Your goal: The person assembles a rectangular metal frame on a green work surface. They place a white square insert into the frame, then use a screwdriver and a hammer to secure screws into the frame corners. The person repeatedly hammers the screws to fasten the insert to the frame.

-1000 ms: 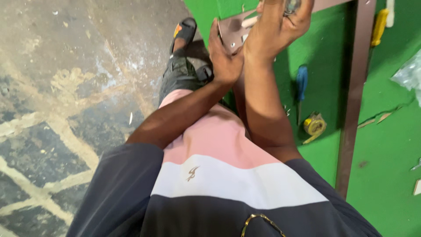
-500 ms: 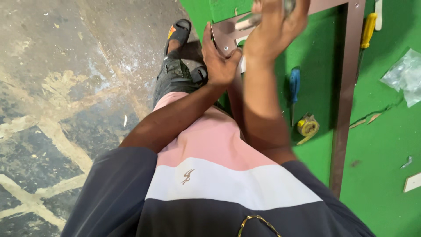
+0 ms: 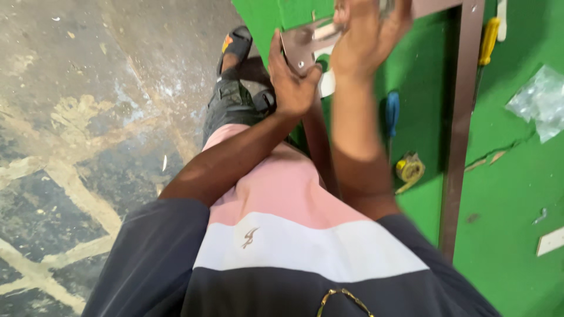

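My left hand grips the near end of a brown metal frame piece at the edge of a green table. My right hand is closed over the same piece a little further along, near the top edge of the view; part of it is blurred and cut off. A silvery end plate shows between the two hands. What my right hand's fingers hold besides the frame cannot be made out.
A long brown bar runs down the table. On the green top lie a blue-handled tool, a yellow tape measure, a yellow-handled tool and a clear plastic bag. Stained concrete floor is to the left.
The view has shifted slightly, so both hands and the frame piece sit higher in the picture. My hands keep their hold on the frame piece.
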